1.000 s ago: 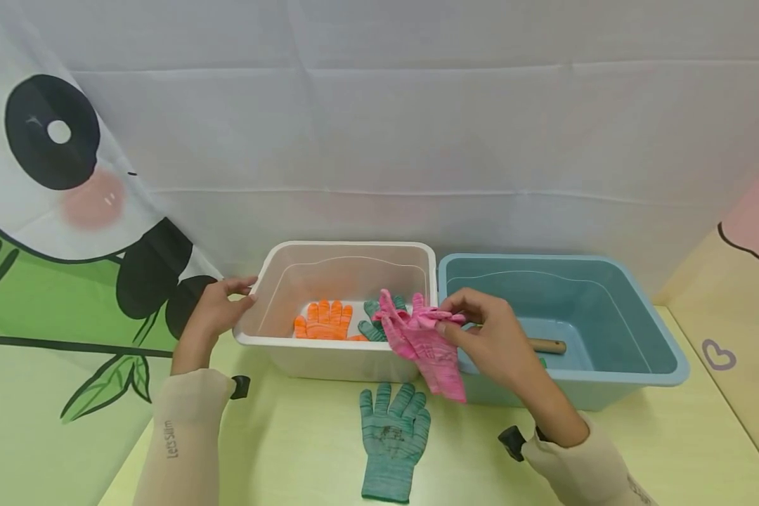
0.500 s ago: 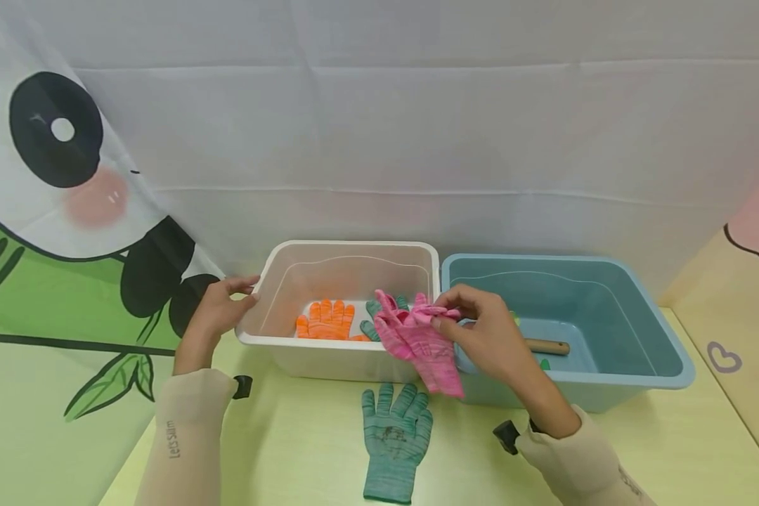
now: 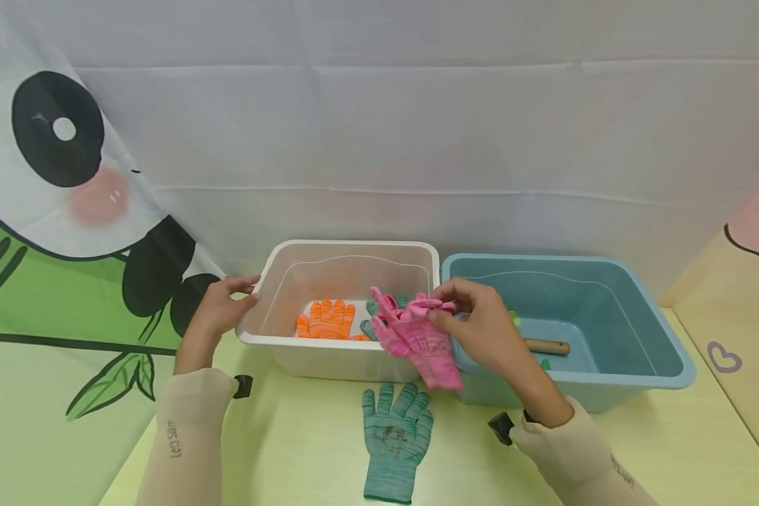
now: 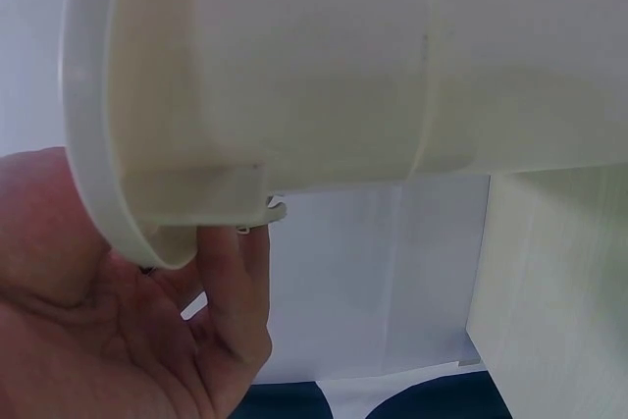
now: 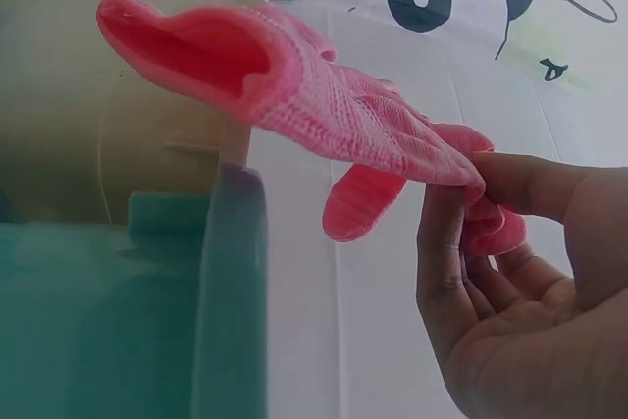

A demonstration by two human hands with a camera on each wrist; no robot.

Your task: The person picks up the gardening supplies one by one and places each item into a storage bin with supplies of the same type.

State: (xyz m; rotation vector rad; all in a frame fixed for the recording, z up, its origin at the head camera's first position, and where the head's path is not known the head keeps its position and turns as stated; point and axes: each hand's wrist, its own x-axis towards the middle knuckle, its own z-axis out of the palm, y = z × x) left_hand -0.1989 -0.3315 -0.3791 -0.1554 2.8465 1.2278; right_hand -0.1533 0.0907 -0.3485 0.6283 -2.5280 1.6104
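My right hand pinches a pink knit glove between thumb and fingers. It hangs over the front right corner of a white plastic bin, its open cuff visible in the right wrist view. On the left, my left hand grips the bin's rim, with fingers tucked under its edge. Inside the white bin lie an orange glove and a green glove, the latter partly hidden by the pink one. Another green glove lies flat on the table in front, fingers pointing away.
Against the white bin's right side stands a blue bin, with a wooden handle and small green pieces inside, partly hidden by my right arm. A white cloth backdrop rises behind both bins on the pale yellow table.
The pink glove and my right hand have shifted slightly left and up over the white bin's corner. My left hand keeps its hold on the rim.
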